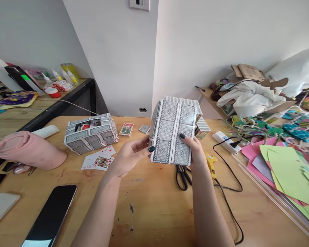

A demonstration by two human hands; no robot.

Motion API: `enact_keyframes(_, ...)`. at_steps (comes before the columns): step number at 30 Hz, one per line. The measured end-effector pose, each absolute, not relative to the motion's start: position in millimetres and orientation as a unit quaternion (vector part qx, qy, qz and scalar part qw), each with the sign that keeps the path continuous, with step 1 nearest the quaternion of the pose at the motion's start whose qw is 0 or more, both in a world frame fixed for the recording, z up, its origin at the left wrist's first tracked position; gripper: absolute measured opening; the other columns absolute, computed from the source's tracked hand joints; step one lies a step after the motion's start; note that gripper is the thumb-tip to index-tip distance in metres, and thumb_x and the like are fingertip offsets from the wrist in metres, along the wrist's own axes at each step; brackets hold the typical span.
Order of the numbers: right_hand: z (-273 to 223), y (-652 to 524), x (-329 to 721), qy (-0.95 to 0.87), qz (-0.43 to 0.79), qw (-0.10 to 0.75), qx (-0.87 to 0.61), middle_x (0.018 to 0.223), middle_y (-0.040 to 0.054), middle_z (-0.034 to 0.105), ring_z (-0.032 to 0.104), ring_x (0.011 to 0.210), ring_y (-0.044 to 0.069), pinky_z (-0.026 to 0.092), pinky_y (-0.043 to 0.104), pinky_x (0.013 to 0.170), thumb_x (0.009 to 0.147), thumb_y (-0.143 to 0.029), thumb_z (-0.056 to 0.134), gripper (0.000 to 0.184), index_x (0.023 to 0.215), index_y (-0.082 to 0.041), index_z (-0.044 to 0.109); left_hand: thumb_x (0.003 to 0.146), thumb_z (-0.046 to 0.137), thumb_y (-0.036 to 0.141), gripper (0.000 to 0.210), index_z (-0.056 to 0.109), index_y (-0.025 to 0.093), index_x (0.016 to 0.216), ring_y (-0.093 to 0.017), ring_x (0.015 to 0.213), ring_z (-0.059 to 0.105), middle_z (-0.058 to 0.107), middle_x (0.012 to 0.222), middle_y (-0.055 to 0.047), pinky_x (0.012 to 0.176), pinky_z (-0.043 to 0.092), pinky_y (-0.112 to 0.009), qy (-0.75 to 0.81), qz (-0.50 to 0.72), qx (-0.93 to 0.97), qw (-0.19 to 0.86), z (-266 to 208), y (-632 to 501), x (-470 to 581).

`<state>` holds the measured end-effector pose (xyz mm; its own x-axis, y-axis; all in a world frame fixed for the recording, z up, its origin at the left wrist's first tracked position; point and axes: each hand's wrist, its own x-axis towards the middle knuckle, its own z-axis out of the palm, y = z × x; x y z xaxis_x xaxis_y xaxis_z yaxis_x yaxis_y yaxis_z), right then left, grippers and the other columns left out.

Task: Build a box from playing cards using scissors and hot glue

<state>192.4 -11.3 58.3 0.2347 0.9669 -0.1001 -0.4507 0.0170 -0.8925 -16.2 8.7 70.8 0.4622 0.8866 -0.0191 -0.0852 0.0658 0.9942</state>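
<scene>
A box made of playing cards (167,132), backs facing out, is held up above the table between my two hands. My left hand (130,154) grips its lower left edge, thumb on the front. On the right side my right hand (195,147) clasps it, the thumb pressed on the card face and the other fingers hidden behind. More card-built pieces (203,128) stand partly hidden behind it. Black-handled scissors (182,178) lie below it, their blades out of sight. A yellow glue gun (211,164) rests beside my right forearm.
To the left stand a card-built open box (91,135), loose playing cards (99,160) and a rolled pink mat (31,151). A phone (53,216) lies nearer. A card pack (126,129) sits farther back. Rightward are a power strip (226,142), a black cord (229,209) and coloured paper (285,168).
</scene>
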Motion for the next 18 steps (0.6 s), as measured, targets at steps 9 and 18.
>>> enact_keyframes(9,64,-16,195,-0.302,0.528,0.653,-0.451,0.099,0.0082,0.072,0.068,0.093,0.032,0.056,0.045,0.08,0.061,-0.032,0.078,0.055,0.111,-0.018,0.061,0.085,0.056,0.035,0.04,0.062,0.015,0.119,-0.023,0.096,0.063,0.068,0.108,-0.012,0.079,0.052,-0.036,0.368,0.362,0.6,0.611,68,7,-15)
enact_keyframes(18,70,-19,198,-0.289,0.489,0.683,-0.459,0.099,0.0073,0.072,0.068,0.091,0.031,0.057,0.045,0.077,0.061,-0.03,0.078,0.051,0.108,-0.019,0.062,0.09,0.047,0.041,0.048,0.048,0.024,0.135,-0.024,0.129,0.045,0.05,0.14,-0.006,0.106,0.037,-0.035,0.373,0.399,0.623,0.56,63,-3,8)
